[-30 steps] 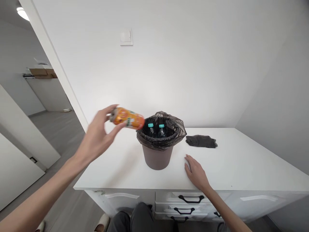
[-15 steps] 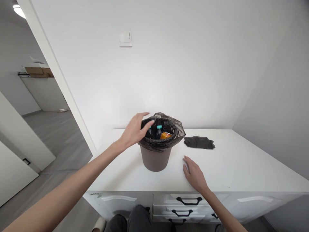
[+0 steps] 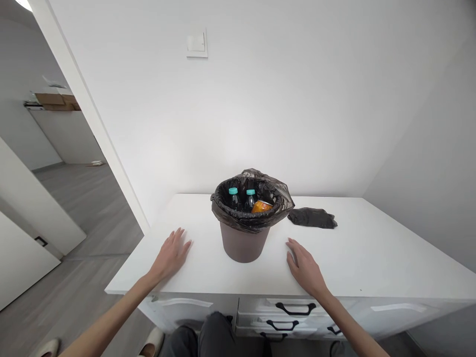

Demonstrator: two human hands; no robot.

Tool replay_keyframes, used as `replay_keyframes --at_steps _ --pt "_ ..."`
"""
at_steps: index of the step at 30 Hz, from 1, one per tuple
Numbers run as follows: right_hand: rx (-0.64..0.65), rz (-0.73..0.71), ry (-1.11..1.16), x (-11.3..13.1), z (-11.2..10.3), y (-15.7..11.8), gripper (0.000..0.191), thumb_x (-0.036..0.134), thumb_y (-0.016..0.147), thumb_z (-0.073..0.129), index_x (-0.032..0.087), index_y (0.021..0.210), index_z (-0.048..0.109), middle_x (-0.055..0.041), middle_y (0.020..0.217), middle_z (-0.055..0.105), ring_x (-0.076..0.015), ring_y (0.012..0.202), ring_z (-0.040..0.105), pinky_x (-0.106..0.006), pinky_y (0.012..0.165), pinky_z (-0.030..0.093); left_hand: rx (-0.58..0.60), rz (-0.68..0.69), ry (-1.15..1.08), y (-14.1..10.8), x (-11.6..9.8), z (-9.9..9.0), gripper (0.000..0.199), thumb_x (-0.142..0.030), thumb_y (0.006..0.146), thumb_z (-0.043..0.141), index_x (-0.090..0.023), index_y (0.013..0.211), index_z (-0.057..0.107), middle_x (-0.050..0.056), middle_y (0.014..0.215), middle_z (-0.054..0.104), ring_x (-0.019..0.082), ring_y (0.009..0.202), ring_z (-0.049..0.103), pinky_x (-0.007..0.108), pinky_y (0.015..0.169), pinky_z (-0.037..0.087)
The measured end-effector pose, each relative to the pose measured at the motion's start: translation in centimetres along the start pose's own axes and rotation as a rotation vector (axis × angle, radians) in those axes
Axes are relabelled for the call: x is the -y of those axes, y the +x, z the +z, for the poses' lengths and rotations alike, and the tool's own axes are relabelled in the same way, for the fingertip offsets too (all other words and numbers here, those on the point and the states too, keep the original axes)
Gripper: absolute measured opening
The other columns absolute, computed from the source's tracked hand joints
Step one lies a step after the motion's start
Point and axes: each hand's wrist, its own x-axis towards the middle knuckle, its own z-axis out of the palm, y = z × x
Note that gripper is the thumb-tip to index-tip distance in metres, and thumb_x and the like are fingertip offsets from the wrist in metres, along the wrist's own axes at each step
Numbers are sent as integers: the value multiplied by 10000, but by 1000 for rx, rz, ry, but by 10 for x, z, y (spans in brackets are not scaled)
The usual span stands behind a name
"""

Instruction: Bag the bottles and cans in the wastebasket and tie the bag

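Note:
A brown trash bin (image 3: 244,244) stands upright on the white cabinet top, lined with a black trash bag (image 3: 253,225) folded over its rim. Inside it are two bottles with teal caps, the left bottle (image 3: 233,192) and the right bottle (image 3: 250,193), beside an orange can (image 3: 262,206). My left hand (image 3: 171,255) rests on the cabinet top left of the bin, fingers apart and holding nothing. On the bin's other side lies my right hand (image 3: 304,265), also open with nothing in it. A folded black plastic bag (image 3: 313,218) lies behind my right hand.
The white cabinet top (image 3: 372,248) meets a white wall behind, which carries a light switch (image 3: 197,43). Drawers with black handles (image 3: 295,309) are below its front edge. To the left, a doorway opens on a room with a cardboard box (image 3: 55,101).
My left hand has left the bin's mouth and come down to the cabinet top on the left. Both bottle caps now show fully. My right hand has stayed nearly in place.

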Motion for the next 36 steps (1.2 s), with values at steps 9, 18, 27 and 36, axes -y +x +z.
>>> replay_keyframes --at_steps 9,18,27,36 --pt "12 9 -25 1 0 -1 444 345 1043 384 206 1405 602 -98 1561 580 -266 1474 514 -508 1214 458 2 79 237 -23 2 23 699 -544 1069 284 -149 1628 423 91 1703 381 331 1615 280 556 1309 261" --pt "13 -2 -31 2 0 -1 454 352 1048 368 207 1419 586 -99 1571 569 -277 1480 505 -530 1217 451 -14 76 214 -24 -3 18 671 -537 1066 309 -178 1613 458 84 1694 398 338 1608 298 565 1303 280" --pt "17 -9 -43 3 -1 -2 460 364 1054 358 197 1419 582 -104 1570 571 -274 1481 505 -521 1209 462 -21 66 198 -24 -4 18 663 -535 1063 317 -181 1599 479 83 1686 414 339 1600 317 565 1304 281" --pt "10 -8 -41 1 0 -2 455 363 1051 369 203 1418 585 -106 1561 579 -280 1479 508 -531 1210 458 -17 71 207 -24 -3 18 657 -533 1065 315 -191 1604 474 70 1693 398 333 1604 309 558 1306 280"
